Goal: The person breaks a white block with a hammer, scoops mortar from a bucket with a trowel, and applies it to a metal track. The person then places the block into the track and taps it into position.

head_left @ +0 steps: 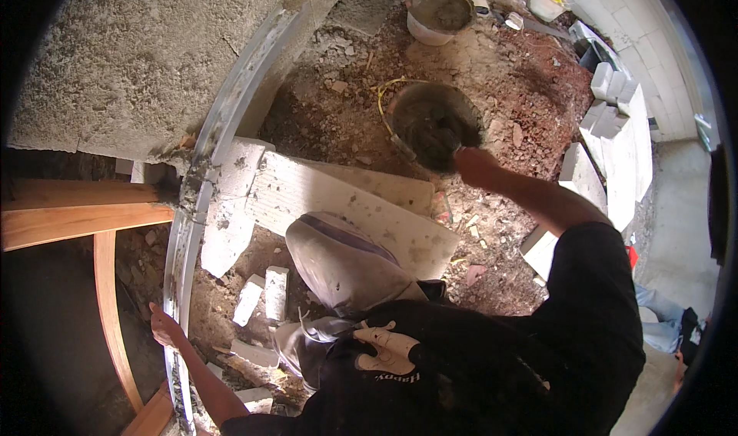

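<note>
A long metal straightedge (206, 161), smeared with mortar, runs up the left side against a rough plastered block of wall (177, 51). My left hand (164, 328) holds it low down, with the fingers at its left edge. On the other side my right arm reaches forward to a round mortar bucket (407, 142) with a yellow-edged rim. My right hand (475, 167) is closed at the near right rim around the handle of what looks like a trowel. Its blade is dim among the grey mortar (434, 128) in the shaded bucket.
A white block slab (338, 198) lies before my bent knee. Wooden beams (84, 214) stand at the left. A second mortar bucket (434, 32) sits farther off on rubble. White blocks (607, 121) are piled at the right, and broken block pieces (275, 294) lie near my foot.
</note>
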Demonstrator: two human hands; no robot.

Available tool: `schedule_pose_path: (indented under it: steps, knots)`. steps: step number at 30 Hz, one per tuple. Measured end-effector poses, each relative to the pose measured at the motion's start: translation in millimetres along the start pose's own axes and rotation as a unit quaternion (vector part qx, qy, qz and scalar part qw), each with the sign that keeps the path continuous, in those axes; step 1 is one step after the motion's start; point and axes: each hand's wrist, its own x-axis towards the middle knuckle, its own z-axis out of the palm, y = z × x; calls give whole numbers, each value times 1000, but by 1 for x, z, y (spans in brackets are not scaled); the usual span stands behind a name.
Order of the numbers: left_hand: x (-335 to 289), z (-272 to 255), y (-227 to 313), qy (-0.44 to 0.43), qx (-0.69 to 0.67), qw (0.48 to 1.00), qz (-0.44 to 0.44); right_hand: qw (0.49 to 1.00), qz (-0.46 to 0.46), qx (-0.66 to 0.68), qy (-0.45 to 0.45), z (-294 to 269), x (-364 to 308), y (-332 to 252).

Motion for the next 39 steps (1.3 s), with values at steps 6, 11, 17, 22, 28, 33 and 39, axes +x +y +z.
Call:
schedule_pose_path:
  steps: [6, 11, 17, 22, 28, 33, 39]
  knots:
    - [-3, -1, 2, 13, -16, 1000, 12, 988, 106, 97, -61, -18, 16, 36]
    - [-4, -2, 2, 31, -4, 999, 27, 997, -14, 62, -38, -4, 8, 1]
    - [-2, 3, -4, 21, 5, 1000, 8, 984, 95, 151, -10, -27, 1, 57]
    - [-6, -3, 3, 23, -15, 999, 24, 974, -194, 31, -114, 28, 69, 59]
    - [-12, -11, 11, 10, -27, 999, 17, 969, -159, 181, -60, 83, 92, 44]
    - [-5, -2, 3, 38, -18, 999, 34, 502, 99, 855, -80, 72, 55, 12]
    - [-8, -7, 2, 3, -31, 998, 48, 171, 120, 974, -83, 56, 34, -6]
